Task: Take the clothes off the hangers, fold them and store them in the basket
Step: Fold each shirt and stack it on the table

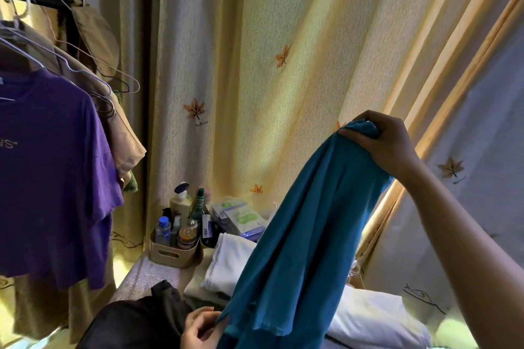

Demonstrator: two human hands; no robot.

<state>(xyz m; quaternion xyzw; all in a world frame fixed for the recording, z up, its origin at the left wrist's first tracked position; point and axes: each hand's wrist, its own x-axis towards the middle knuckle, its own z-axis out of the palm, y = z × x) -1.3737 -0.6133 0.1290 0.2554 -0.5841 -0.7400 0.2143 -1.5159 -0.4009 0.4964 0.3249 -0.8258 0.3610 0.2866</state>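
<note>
While right fingers (357, 135) pinch teal garment (297, 235) aloft, left fingers (208, 320) touch hem

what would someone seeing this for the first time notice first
The eye lands on the teal garment, hanging in the middle right, bunched at the top in the raised right hand while the left hand pinches its lower hem at the bottom edge. Next comes the purple T-shirt on a hanger at far left. Behind both, a yellow curtain with orange leaf motifs fills the background.
</note>
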